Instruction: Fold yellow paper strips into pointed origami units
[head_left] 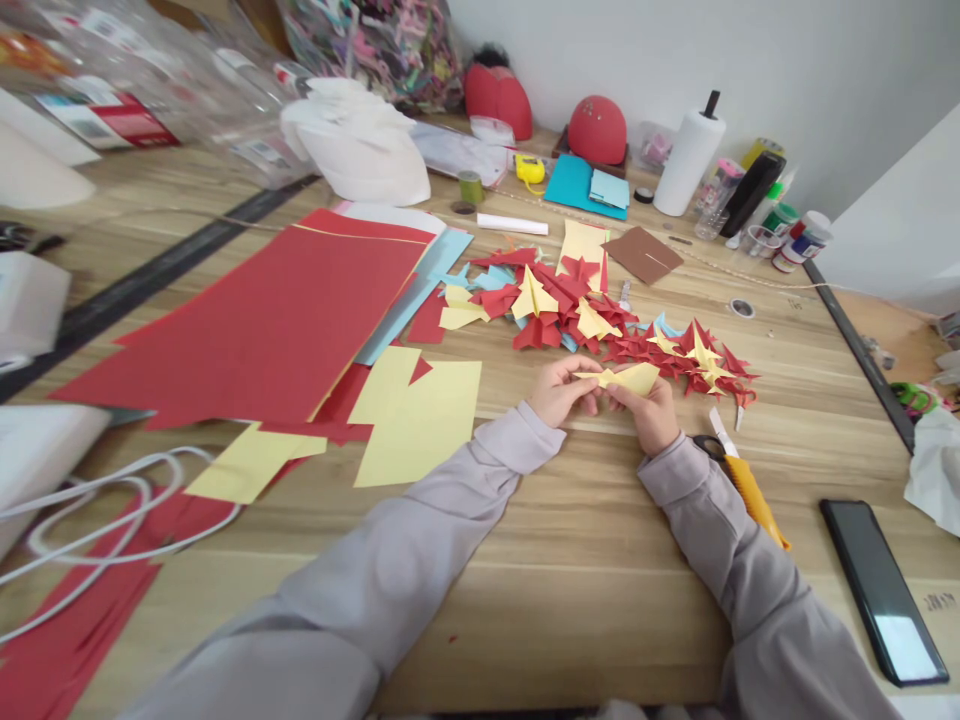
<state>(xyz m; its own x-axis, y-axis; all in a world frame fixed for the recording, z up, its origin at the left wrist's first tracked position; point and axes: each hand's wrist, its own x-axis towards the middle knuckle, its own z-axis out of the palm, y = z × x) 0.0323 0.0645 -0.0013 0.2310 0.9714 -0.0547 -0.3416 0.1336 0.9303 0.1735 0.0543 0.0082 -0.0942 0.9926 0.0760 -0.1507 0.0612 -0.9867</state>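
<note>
A small folded piece of yellow paper [636,378] is held above the table between my two hands. My left hand [561,392] pinches its left, narrow end, fingers closed. On the wider right part, my right hand [654,412] grips with thumb and fingers. Just beyond lies a heap of folded red paper pieces [544,330], mixed with yellow and light blue ones. A yellow folded paper plane [534,296] rests on top of that heap. To the right of it, a pointed red and yellow cluster [705,358] stretches along the table.
Red paper sheets [262,310] and yellow paper [420,430] lie to the left. A yellow-handled cutter [754,500] sits by my right forearm, with a phone [885,590] farther right. White cables [135,520] loop at the left. Bottles and jars [801,240] stand at the back right.
</note>
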